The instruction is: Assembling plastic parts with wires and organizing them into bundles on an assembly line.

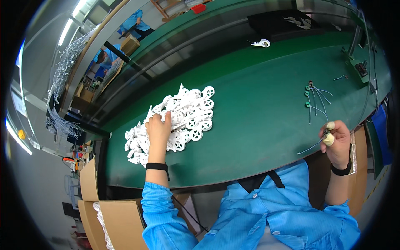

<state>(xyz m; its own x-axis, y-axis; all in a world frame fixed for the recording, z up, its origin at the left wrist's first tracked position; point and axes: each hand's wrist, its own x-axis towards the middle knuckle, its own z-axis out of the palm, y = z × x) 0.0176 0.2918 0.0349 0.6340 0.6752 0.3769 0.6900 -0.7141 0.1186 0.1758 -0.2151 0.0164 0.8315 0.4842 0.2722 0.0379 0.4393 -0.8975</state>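
My left hand (158, 130) rests on a pile of white plastic housings (192, 109), many with round cross-spoked ends. Its thumb stands apart from its fingers, and the fingertips are partly lost among the pieces. Out to the right, over the table's front edge, my right hand (339, 143) pinches a small dark wired electronic part (326, 132). Pale finger cots cover its thumb and a fingertip. From that part a thin blue-grey wire (309, 148) sticks out to the left. Beyond my right hand lie several small green ring-shaped parts with wires (307, 93) on the green tabletop (246, 125).
A single white housing (261, 43) lies at the back near a black tray (283, 25). At the far right stands a small green fixture (359, 67). Wire bundles (68, 62) hang at the left. An open cardboard box (118, 221) stands below the table's left end. Two people work beyond.
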